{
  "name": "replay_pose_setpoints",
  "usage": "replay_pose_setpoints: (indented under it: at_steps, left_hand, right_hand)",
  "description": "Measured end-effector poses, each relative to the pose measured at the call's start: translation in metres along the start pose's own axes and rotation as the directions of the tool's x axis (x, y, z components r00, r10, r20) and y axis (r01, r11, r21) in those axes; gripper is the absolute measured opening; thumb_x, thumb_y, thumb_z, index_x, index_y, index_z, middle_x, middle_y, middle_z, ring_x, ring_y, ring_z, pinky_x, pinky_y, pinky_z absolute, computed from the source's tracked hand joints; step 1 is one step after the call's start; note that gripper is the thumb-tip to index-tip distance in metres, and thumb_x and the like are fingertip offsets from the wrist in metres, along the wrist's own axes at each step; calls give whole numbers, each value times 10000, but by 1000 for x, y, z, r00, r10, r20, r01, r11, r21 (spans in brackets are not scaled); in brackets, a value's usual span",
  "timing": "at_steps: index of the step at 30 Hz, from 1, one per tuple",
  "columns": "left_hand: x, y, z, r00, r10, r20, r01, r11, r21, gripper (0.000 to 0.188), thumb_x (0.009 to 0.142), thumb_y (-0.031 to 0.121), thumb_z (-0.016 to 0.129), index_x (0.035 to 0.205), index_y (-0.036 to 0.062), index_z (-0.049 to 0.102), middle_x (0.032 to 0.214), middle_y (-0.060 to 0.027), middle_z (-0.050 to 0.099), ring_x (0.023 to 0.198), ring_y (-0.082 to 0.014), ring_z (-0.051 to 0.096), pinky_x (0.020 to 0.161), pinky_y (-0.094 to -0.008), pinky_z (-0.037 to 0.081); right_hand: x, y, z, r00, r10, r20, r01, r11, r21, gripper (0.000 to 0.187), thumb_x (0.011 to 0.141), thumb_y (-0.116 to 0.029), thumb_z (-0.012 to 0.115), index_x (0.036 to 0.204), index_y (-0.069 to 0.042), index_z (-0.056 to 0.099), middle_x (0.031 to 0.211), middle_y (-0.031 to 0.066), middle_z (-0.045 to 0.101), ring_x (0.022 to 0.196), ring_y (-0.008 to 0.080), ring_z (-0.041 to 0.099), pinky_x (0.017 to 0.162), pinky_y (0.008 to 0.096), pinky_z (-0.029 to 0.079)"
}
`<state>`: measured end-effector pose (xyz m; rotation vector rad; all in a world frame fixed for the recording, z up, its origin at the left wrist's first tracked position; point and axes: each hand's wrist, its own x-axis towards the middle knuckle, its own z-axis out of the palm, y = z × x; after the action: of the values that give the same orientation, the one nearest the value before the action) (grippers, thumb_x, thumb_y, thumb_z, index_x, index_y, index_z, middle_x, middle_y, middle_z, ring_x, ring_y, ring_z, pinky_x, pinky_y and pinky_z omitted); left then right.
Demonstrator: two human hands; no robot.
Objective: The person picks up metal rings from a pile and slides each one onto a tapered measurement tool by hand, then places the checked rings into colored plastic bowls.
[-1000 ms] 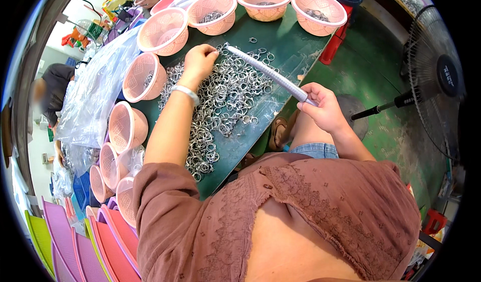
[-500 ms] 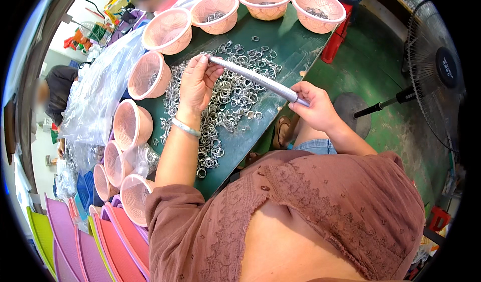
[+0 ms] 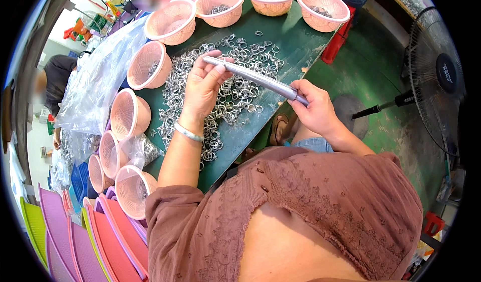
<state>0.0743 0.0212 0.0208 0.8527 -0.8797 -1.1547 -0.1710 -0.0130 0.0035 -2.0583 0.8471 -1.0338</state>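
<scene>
My right hand (image 3: 314, 106) is closed around the handle of a grey metal ring mandrel (image 3: 260, 81), a tapered stick held slanting above the table. At its narrow end, my left hand (image 3: 204, 84) pinches with thumb and fingers what looks like a small ring (image 3: 224, 62) around the stick; the fingers partly hide it. Below the hands, a wide pile of loose silver-coloured rings (image 3: 233, 99) lies spread on the green table (image 3: 295, 46).
Pink plastic baskets (image 3: 131, 114) curve around the pile, several with rings inside. A clear plastic bag (image 3: 145, 151) lies by the left baskets. Stacked coloured trays (image 3: 117, 232) stand lower left. A black fan (image 3: 436, 74) is at right. Another person (image 3: 60, 84) is at far left.
My left hand has shifted from the mandrel's very tip a little way along the stick, leaving the tip showing past the thumb. The right hand keeps its hold. The view has shifted slightly.
</scene>
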Motion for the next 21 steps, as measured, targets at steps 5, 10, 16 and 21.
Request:
replay_pose_setpoints:
  at_steps: [5, 10, 16, 21]
  left_hand:
    - [-20, -16, 19, 979, -138, 147, 153, 984, -93, 265, 795, 17, 557, 1056, -19, 528, 1030, -137, 576, 956, -203, 552, 847, -338, 453]
    - [-31, -16, 27, 987, -49, 153, 65, 993, -102, 287, 780, 29, 564, 1061, -20, 530, 1041, -123, 568, 949, -180, 547, 858, -318, 436]
    - [-36, -17, 25, 992, -46, 121, 56, 995, -81, 304, 773, 21, 561, 1073, -16, 529, 1025, -115, 575, 930, -167, 554, 853, -312, 438]
    - [-37, -22, 22, 995, -44, 92, 54, 992, -117, 308, 767, 7, 570, 1072, -15, 532, 1007, -106, 582, 912, -160, 557, 840, -297, 441]
  right_hand:
    - [7, -10, 9, 950, -309, -37, 288, 920, -266, 329, 597, 27, 598, 911, -35, 521, 709, 103, 519, 630, 271, 545, 539, 346, 434]
    - [12, -9, 15, 874, -480, -73, 426, 831, -359, 334, 583, 29, 601, 903, -31, 530, 695, 90, 514, 609, 260, 537, 531, 332, 427]
    - [12, -8, 18, 851, -513, -107, 449, 819, -357, 326, 574, 34, 601, 889, -29, 545, 703, 86, 522, 604, 258, 539, 524, 333, 429]
    - [13, -8, 19, 856, -506, -103, 445, 825, -348, 336, 564, 31, 604, 889, -30, 545, 697, 85, 516, 602, 255, 539, 523, 332, 430]
